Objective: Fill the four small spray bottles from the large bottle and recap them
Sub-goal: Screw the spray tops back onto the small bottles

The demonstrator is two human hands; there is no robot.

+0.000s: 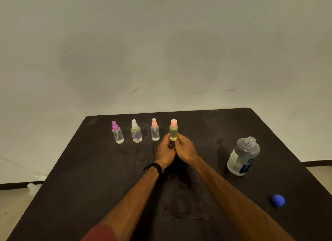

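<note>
I think I am near the end of the job. Four little see-through spray bottles stand in a row at the far side of the dark table, and all four have tops on. The one with the purple top is on the left, then the one with the white top, then one with a pink top. The last one, a small yellowish bottle with a pink cap, is the one I am holding now.

My left hand and my right hand both wrap around the bottom of this bottle, fingers curled on each side of it. The hands touch each other, and both arms reach straight out across the table. The bottle stands up straight, just beside the third one. I cannot tell if it is resting on the table.

The big clear plastic bottle stands well off to the right with its top open. Its blue round cap lies alone near the right edge.

Next I should set this bottle down gently, let go, and check the cap is tight
</note>
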